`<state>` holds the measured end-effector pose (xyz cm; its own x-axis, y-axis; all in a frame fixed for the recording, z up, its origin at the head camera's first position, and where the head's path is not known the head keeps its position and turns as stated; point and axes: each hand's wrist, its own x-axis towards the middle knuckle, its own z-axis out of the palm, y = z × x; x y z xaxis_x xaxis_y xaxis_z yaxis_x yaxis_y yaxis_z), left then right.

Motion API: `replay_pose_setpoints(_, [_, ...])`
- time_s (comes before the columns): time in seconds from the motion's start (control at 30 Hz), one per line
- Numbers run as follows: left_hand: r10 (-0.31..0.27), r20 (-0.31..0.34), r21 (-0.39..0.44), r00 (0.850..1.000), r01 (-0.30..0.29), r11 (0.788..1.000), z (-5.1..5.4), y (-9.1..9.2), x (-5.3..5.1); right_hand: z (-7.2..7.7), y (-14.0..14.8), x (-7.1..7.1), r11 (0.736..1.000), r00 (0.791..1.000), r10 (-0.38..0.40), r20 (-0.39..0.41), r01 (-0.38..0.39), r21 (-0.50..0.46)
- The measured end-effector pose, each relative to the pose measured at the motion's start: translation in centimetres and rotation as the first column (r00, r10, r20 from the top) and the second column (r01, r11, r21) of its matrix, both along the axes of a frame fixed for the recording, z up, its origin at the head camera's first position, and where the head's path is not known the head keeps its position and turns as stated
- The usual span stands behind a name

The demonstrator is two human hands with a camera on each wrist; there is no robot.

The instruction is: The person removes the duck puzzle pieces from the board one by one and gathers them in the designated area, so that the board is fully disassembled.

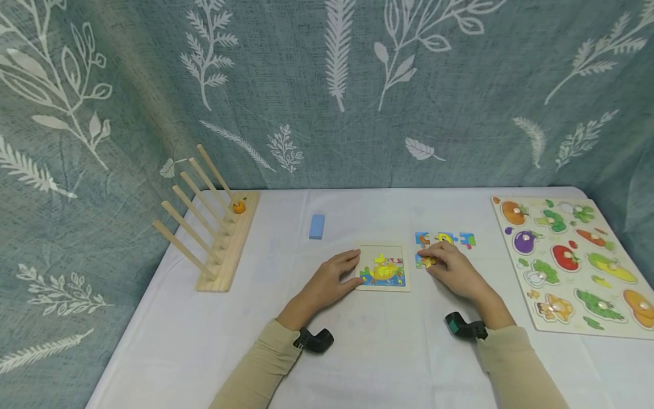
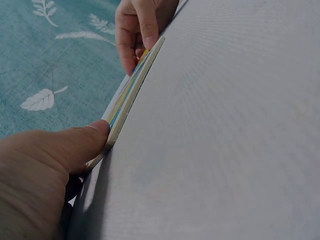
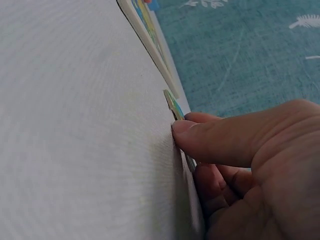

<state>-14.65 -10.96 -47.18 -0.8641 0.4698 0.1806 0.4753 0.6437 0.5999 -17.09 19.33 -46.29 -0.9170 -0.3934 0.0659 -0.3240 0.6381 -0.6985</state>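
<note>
A square jigsaw puzzle board [image 1: 368, 253] lies flat on the white table, its lower part filled with yellow, blue and red pieces. My left hand [image 1: 329, 278] holds the board's left side, the thumb at the lower corner and the fingers higher up. In the left wrist view its thumb [image 2: 95, 132] rests on the board's edge. Right of the board, my right hand [image 1: 452, 272] pinches a yellowish puzzle piece [image 1: 428, 262] close to the tabletop. The right wrist view shows the thumb [image 3: 187, 132] against a thin piece, whose far side the fingers hide.
Loose puzzle pieces [image 1: 467, 240] lie just beyond the right hand. A blue block [image 1: 317, 226] is behind the board. At left stands a wooden peg rack [image 1: 235, 244] with a small orange piece [image 1: 238, 207]. A vegetable knob puzzle [image 1: 516, 272] lies at right.
</note>
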Motion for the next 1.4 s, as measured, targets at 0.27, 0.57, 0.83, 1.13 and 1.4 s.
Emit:
replay_pose_setpoints(0.27, [0.006, 0.007, -0.006, 1.000, -0.006, 1.000, 0.0, 0.0, 0.0, 0.1, 0.2, 0.0, 0.999, 1.000, -0.012, 0.023, 0.012, -0.034])
replay_pose_setpoints(0.57, [-0.009, -0.001, 0.004, 1.000, 0.009, 1.000, 0.0, 0.0, 0.0, 0.3, 0.0, 0.1, 0.994, 0.997, -0.063, 0.037, 0.066, -0.088])
replay_pose_setpoints(0.83, [-0.013, -0.003, -0.004, 1.000, 0.013, 1.000, 0.0, -0.1, 0.0, 0.6, -1.1, 0.3, 0.992, 0.998, -0.040, 0.052, 0.046, -0.119])
replay_pose_setpoints(1.13, [-0.017, -0.010, 0.001, 1.000, 0.017, 1.000, -0.1, -0.1, -0.1, 1.2, -3.7, 0.8, 0.992, 0.996, 0.021, 0.086, -0.010, -0.127])
replay_pose_setpoints(1.4, [-0.014, 0.009, -0.004, 1.000, 0.015, 1.000, -0.1, -0.2, -0.1, 1.3, -5.9, 0.6, 0.987, 0.992, 0.084, 0.090, -0.070, -0.143])
